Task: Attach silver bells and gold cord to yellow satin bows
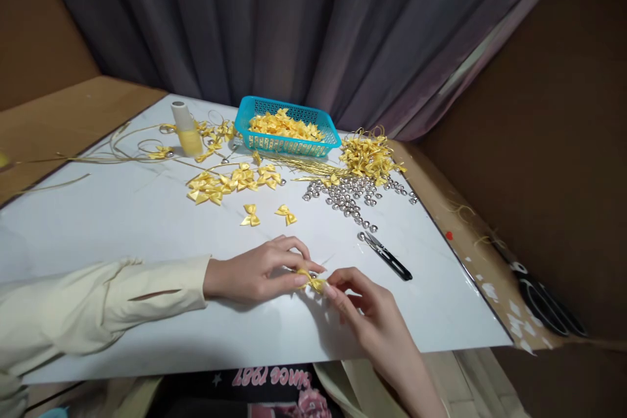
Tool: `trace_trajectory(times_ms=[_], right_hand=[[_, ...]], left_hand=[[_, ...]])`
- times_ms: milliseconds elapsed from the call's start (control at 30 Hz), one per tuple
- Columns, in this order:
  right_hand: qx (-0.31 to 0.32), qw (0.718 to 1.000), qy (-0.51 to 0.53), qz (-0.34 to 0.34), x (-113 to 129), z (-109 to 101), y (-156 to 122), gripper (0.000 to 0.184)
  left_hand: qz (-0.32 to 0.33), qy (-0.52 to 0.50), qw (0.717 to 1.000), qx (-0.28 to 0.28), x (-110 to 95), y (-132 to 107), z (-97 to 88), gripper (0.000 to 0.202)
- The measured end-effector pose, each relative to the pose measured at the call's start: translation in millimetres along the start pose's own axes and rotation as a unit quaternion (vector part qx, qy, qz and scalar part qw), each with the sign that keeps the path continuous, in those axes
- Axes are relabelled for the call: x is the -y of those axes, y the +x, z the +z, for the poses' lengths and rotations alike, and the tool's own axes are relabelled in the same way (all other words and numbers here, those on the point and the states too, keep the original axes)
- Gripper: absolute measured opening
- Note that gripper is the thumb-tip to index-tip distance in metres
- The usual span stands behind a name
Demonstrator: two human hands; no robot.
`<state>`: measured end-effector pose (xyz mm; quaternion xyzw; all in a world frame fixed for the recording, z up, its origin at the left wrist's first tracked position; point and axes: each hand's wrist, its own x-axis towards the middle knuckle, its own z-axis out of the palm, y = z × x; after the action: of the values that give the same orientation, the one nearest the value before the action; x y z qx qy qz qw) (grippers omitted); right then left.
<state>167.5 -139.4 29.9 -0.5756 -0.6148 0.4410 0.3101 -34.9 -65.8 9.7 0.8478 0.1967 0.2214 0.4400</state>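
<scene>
A small yellow ribbon bow (314, 283) is pinched between both hands, just above the white board near its front edge. My left hand (267, 269) grips the bow's left end with thumb and fingers. From the right, my right hand (365, 310) pinches its other end between thumb and forefinger. A small bit of silver shows at the bow, partly hidden by the fingers. Two loose bows, one on the left (251, 215) and one on the right (286, 214), lie beyond my left hand. Black-handled thread snips (388, 257) rest to the right, beside silver beads (350, 196).
A blue basket (289, 147) full of yellow bows stands at the back. Left of it is a bottle (186, 129) with yellow contents. Bow piles (235, 181), tied bows (369, 155) and gold cords (308, 168) lie around. Black scissors (546, 304) are at the right edge.
</scene>
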Motion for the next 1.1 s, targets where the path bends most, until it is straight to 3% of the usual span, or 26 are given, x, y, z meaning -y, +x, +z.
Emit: trace_trajectory(times_ms=[167, 467, 733, 800, 967, 1100], right_hand=[[0.077, 0.994, 0.072, 0.016, -3.5, 2.6, 6.8, 0.028], [0.085, 0.993, 0.081, 0.008, 0.6, 7.3, 6.9, 0.029], [0.092, 0.994, 0.045, -0.030, -5.4, 7.3, 10.2, 0.028], [0.061, 0.996, 0.052, -0.035, -6.7, 8.1, 9.7, 0.025], [-0.103, 0.992, -0.001, -0.074, -3.6, 11.8, -1.1, 0.018], [-0.110, 0.984, -0.064, -0.126, -1.3, 18.4, -5.9, 0.011]], left_hand=[[0.005, 0.009, 1.000, 0.013, -0.7, 0.2, -0.2, 0.025], [0.001, 0.027, 1.000, 0.007, -1.5, 0.1, 2.4, 0.028], [-0.032, -0.075, 0.996, 0.034, -3.0, 3.2, -1.2, 0.023], [-0.043, -0.085, 0.995, 0.021, -3.5, 4.1, -1.4, 0.023], [-0.083, -0.149, 0.985, -0.027, -6.3, 5.0, 0.1, 0.024], [-0.119, -0.206, 0.971, -0.037, -9.2, 5.0, 1.8, 0.025]])
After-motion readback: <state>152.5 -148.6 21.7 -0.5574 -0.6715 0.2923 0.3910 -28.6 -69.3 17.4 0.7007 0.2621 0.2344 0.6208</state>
